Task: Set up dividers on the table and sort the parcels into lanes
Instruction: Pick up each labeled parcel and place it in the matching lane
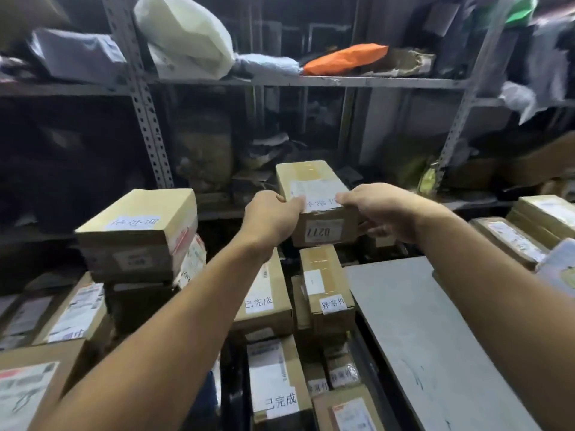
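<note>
Both hands (326,217) gripping box (317,194) (labelled), raised

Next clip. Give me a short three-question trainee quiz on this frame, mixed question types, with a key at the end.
1. True or false: both hands hold the same brown cardboard box with the 0271 label.
2. Which colour is the flat soft parcel on the upper metal shelf, right of centre? A) orange B) blue C) yellow
3. Fill in: the bare grey tabletop shows on the ___ side of the picture.

Key
1. True: the left hand grips its left edge and the right hand grips its right edge.
2. A, the orange plastic mailer bag.
3. Right.
</note>
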